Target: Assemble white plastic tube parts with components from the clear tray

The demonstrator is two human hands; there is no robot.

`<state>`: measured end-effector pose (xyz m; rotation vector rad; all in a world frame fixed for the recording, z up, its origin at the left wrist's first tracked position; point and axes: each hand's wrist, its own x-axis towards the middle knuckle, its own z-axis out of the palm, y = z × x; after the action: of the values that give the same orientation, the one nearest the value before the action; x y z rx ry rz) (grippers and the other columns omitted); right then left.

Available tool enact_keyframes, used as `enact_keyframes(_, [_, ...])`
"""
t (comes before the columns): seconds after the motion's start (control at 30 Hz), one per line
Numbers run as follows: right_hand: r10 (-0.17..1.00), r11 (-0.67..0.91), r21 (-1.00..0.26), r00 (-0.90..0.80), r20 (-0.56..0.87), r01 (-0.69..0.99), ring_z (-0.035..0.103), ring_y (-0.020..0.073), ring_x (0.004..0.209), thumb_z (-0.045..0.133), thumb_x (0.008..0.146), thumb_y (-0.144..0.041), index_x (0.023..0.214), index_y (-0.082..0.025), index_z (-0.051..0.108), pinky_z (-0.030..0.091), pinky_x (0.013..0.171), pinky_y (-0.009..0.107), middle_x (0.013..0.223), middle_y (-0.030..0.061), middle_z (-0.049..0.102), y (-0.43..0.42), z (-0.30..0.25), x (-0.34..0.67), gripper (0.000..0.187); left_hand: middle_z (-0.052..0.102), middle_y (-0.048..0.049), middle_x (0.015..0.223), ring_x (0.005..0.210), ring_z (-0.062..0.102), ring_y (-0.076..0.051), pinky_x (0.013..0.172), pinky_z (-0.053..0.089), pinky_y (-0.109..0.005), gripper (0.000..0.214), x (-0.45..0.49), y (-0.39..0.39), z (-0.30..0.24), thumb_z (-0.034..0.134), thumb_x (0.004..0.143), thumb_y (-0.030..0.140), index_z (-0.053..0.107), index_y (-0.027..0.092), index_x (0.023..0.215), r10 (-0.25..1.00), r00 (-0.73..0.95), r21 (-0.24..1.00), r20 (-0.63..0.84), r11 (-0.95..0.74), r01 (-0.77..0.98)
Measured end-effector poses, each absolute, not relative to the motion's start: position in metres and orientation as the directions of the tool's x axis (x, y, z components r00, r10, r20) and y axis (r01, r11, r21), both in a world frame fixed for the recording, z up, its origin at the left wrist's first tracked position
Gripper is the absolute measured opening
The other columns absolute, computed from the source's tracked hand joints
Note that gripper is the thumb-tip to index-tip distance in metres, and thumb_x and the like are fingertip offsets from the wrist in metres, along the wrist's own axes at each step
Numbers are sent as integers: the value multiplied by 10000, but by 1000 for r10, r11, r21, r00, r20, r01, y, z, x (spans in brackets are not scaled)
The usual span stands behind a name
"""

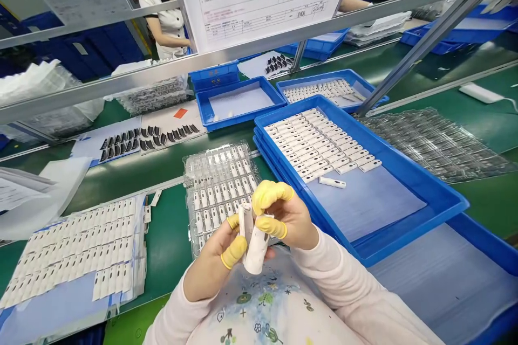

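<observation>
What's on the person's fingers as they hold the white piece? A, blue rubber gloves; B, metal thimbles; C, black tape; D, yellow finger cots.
D. The left hand and the right hand are otherwise bare, with yellow finger cots on the fingers gripping the white plastic piece.

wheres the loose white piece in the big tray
Head view: the loose white piece lies just below the rows of white pieces in the blue tray, above the right hand.
</observation>
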<state>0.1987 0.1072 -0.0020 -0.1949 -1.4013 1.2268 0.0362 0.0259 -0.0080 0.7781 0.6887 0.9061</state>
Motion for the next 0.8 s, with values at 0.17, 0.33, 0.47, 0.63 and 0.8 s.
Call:
enact_keyframes(0.17, [627, 645, -629, -169, 760, -434, 586, 133, 717, 712, 891, -192, 998, -257, 594, 529, 674, 282, 787, -18, 567, 109, -5, 193, 173, 758, -99, 1004, 848, 764, -209, 793, 600, -328, 384, 40, 28, -4, 691, 893, 432, 647, 199, 1195, 822, 537, 717, -189, 489, -496])
enact_keyframes(0.33, [586, 724, -576, -102, 804, -380, 590, 126, 687, 678, 897, -152, 1042, -284, 594, 538, 662, 288, 795, -26, 547, 109, -10, 191, 214, 755, -115, 1069, 892, 771, -235, 778, 611, -323, 458, 45, 31, -1, 799, 803, 400, 671, 187, 1187, 791, 586, 677, -179, 531, -510])
enact_keyframes(0.47, [602, 764, -588, -34, 798, -268, 595, 154, 769, 669, 911, -194, 1155, -303, 597, 546, 736, 331, 870, 0, 562, 108, -14, 195, 277, 766, -101, 1049, 946, 758, -244, 838, 600, -350, 407, 44, 28, -5, 787, 823, 358, 683, 206, 1186, 860, 483, 789, -164, 408, -458])
enact_keyframes(0.63, [630, 746, -665, -292, 719, -28, 567, 196, 860, 669, 846, -622, 1304, -266, 606, 549, 781, 368, 989, 52, 542, 101, -14, 208, 584, 750, -75, 1188, 1094, 703, -223, 967, 545, -326, 344, 38, 24, -12, 703, 898, 329, 681, 261, 1234, 989, 133, 994, 64, -52, -95])
enact_keyframes(0.8, [558, 779, -625, -391, 731, -56, 535, 163, 824, 600, 964, -447, 1396, -306, 568, 522, 721, 282, 915, 27, 523, 90, -8, 210, 456, 726, -106, 1242, 1110, 695, -240, 954, 560, -363, 365, 35, 26, -11, 582, 966, 369, 632, 266, 1313, 904, 203, 903, 376, -407, 138])
